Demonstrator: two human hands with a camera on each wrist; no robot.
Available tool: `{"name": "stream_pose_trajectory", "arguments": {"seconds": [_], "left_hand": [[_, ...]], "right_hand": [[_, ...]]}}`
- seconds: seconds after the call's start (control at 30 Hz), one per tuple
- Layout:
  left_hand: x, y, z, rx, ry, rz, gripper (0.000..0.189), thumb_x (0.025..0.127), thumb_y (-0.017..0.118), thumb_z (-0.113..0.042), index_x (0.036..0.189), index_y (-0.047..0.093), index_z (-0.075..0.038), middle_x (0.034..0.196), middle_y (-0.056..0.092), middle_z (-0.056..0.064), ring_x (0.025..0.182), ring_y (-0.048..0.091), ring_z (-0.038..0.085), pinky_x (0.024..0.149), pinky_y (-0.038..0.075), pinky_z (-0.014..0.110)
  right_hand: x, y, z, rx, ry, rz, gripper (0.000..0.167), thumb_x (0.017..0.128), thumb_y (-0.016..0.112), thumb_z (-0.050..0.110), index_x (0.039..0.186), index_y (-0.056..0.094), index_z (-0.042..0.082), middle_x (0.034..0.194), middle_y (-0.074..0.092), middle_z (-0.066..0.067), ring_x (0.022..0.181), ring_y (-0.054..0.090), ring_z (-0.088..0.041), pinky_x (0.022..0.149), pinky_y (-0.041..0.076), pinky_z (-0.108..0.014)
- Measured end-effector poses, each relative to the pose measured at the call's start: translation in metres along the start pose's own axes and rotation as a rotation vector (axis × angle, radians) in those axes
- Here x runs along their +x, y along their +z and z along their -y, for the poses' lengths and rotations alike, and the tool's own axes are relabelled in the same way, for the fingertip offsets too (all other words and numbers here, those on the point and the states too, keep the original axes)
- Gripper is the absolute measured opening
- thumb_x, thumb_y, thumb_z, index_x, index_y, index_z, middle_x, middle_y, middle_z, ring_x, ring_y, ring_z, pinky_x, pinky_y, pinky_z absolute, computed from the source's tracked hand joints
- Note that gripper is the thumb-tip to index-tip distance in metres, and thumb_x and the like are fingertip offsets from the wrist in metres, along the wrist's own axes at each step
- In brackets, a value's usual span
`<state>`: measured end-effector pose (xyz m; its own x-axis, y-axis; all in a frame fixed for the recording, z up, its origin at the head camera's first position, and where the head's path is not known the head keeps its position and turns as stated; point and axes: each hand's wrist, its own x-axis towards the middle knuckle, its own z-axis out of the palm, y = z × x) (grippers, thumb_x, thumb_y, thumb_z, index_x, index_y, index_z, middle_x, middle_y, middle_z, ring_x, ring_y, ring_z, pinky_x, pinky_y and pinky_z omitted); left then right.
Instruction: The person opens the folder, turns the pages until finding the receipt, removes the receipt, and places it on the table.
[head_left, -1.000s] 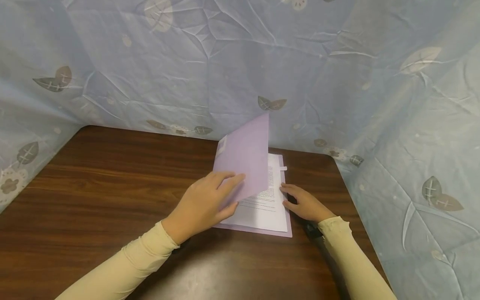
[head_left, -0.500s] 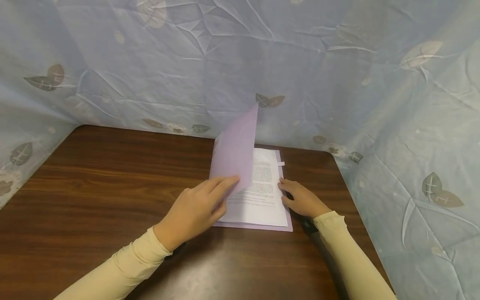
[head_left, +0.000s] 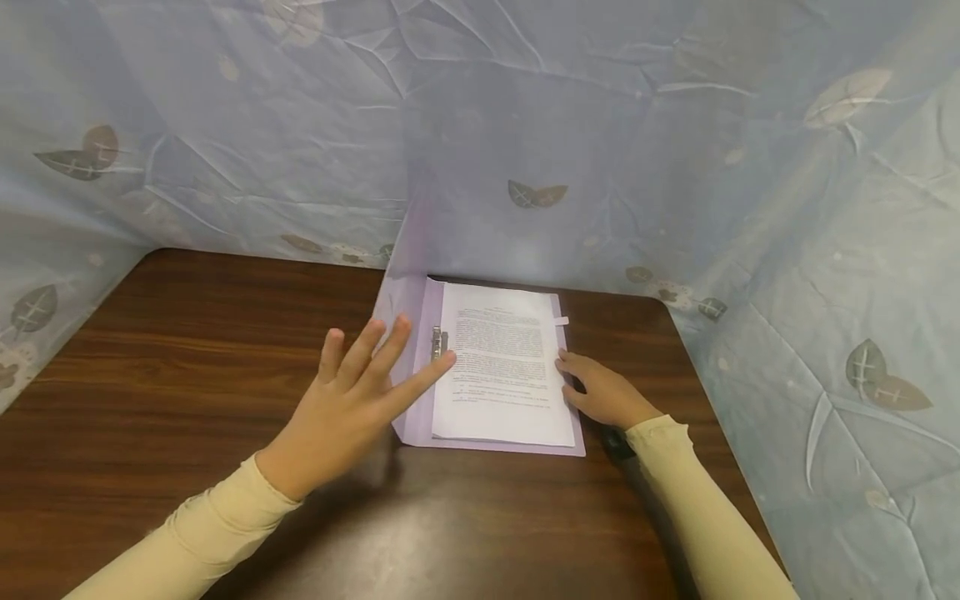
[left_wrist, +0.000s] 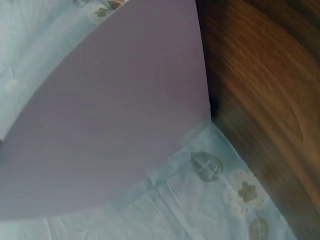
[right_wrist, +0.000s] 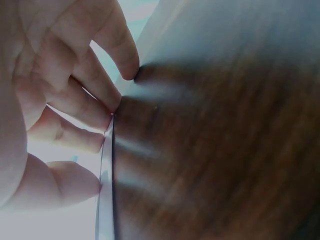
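Observation:
A light purple folder (head_left: 423, 392) lies opened on the table, its front cover (head_left: 401, 283) standing up on the left side. Inside is a stack of printed sheets (head_left: 498, 367), with a metal binder clasp (head_left: 437, 342) along the left margin. My left hand (head_left: 345, 408) spreads its fingers by the cover; whether it touches the cover I cannot tell. In the left wrist view the cover (left_wrist: 110, 110) fills much of the picture and no fingers show. My right hand (head_left: 606, 392) rests its fingertips at the folder's right edge (right_wrist: 106, 200), seen close up in the right wrist view.
The brown wood-grain table (head_left: 195, 350) extends left of the folder. A patterned blue cloth (head_left: 480, 125) hangs behind and on both sides. A small white tab (head_left: 561, 321) sticks out at the folder's right edge. Under the right wrist is a dark strap (head_left: 618, 446).
The cover has swung leftward from over the sheets, baring the whole top page and the clasp. My left hand has moved left and spread its fingers. My right hand has stayed at the edge.

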<state>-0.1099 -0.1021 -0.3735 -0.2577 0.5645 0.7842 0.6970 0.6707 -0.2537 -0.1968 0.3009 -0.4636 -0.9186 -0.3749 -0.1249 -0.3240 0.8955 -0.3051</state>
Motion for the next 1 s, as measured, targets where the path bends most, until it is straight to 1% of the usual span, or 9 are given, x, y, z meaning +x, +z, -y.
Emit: {"name": "stream_pose_trajectory", "arguments": {"seconds": [0.07, 0.13, 0.27, 0.37, 0.5, 0.7, 0.77, 0.87, 1.0], "left_hand": [[-0.003, -0.005, 0.001, 0.057, -0.006, 0.049, 0.092, 0.080, 0.039, 0.031, 0.155, 0.049, -0.021, 0.172, 0.014, 0.018, 0.161, 0.001, 0.030, 0.126, -0.005, 0.056], [-0.006, -0.013, 0.002, 0.080, -0.044, 0.149, 0.097, 0.073, 0.048, 0.032, 0.155, 0.049, -0.018, 0.171, 0.016, 0.020, 0.161, 0.002, 0.031, 0.126, -0.005, 0.057], [-0.009, -0.027, 0.006, 0.083, -0.187, 0.362, 0.096, 0.064, 0.069, 0.026, 0.151, 0.052, -0.010, 0.168, 0.021, 0.025, 0.160, 0.009, 0.034, 0.126, 0.003, 0.060], [-0.011, -0.028, 0.009, 0.119, -0.263, 0.458, 0.081, 0.066, 0.077, 0.018, 0.142, 0.061, -0.004, 0.161, 0.036, 0.030, 0.156, 0.022, 0.040, 0.125, 0.011, 0.060], [-0.021, -0.016, 0.012, 0.146, -0.341, 0.542, 0.061, 0.067, 0.087, -0.002, 0.125, 0.069, -0.001, 0.136, 0.059, 0.032, 0.138, 0.046, 0.049, 0.116, 0.027, 0.068], [-0.035, 0.009, 0.022, 0.063, -0.475, 0.757, 0.057, 0.064, 0.097, -0.031, 0.105, 0.071, 0.000, 0.102, 0.065, 0.027, 0.105, 0.061, 0.049, 0.088, 0.042, 0.074], [-0.036, 0.017, 0.027, 0.006, -0.522, 0.820, 0.055, 0.067, 0.096, -0.034, 0.102, 0.071, 0.001, 0.101, 0.064, 0.027, 0.104, 0.061, 0.049, 0.084, 0.045, 0.074], [-0.037, 0.030, 0.036, -0.090, -0.583, 0.906, 0.057, 0.071, 0.092, -0.036, 0.106, 0.070, 0.003, 0.111, 0.061, 0.030, 0.113, 0.057, 0.053, 0.082, 0.046, 0.076], [-0.040, 0.048, 0.048, -0.185, -0.605, 0.973, 0.066, 0.074, 0.090, -0.041, 0.117, 0.067, 0.004, 0.130, 0.056, 0.034, 0.128, 0.047, 0.058, 0.091, 0.042, 0.079]], "right_hand": [[0.000, 0.000, 0.000, 0.006, -0.006, -0.009, 0.058, 0.101, 0.062, 0.022, 0.154, 0.047, 0.002, 0.164, 0.038, -0.014, 0.151, 0.037, -0.035, 0.120, 0.031, -0.055], [0.000, 0.000, 0.001, 0.016, -0.006, -0.013, 0.058, 0.101, 0.062, 0.022, 0.154, 0.047, 0.003, 0.164, 0.038, -0.014, 0.151, 0.037, -0.035, 0.121, 0.031, -0.055], [0.000, 0.001, 0.002, 0.024, 0.002, -0.009, 0.059, 0.101, 0.061, 0.023, 0.155, 0.046, 0.003, 0.165, 0.037, -0.013, 0.152, 0.035, -0.034, 0.122, 0.029, -0.054], [0.000, 0.001, 0.002, 0.015, 0.008, -0.007, 0.059, 0.102, 0.060, 0.022, 0.156, 0.045, 0.003, 0.166, 0.036, -0.013, 0.152, 0.034, -0.034, 0.122, 0.029, -0.054], [-0.001, 0.001, 0.004, 0.016, 0.007, -0.001, 0.059, 0.102, 0.058, 0.022, 0.155, 0.044, 0.002, 0.166, 0.035, -0.013, 0.152, 0.034, -0.034, 0.122, 0.029, -0.054], [0.000, 0.001, 0.004, 0.027, -0.002, 0.002, 0.058, 0.102, 0.058, 0.022, 0.155, 0.044, 0.002, 0.166, 0.034, -0.013, 0.153, 0.033, -0.034, 0.122, 0.029, -0.053], [0.001, 0.002, 0.003, 0.027, -0.001, 0.004, 0.059, 0.103, 0.058, 0.023, 0.156, 0.044, 0.002, 0.167, 0.034, -0.012, 0.153, 0.033, -0.033, 0.122, 0.029, -0.053], [0.001, 0.002, 0.003, 0.028, 0.004, 0.010, 0.059, 0.103, 0.058, 0.023, 0.156, 0.044, 0.002, 0.167, 0.034, -0.013, 0.153, 0.033, -0.033, 0.122, 0.029, -0.053], [0.000, 0.001, 0.004, 0.023, 0.010, 0.016, 0.058, 0.103, 0.057, 0.023, 0.155, 0.044, 0.001, 0.166, 0.034, -0.013, 0.153, 0.033, -0.033, 0.122, 0.029, -0.052]]}}
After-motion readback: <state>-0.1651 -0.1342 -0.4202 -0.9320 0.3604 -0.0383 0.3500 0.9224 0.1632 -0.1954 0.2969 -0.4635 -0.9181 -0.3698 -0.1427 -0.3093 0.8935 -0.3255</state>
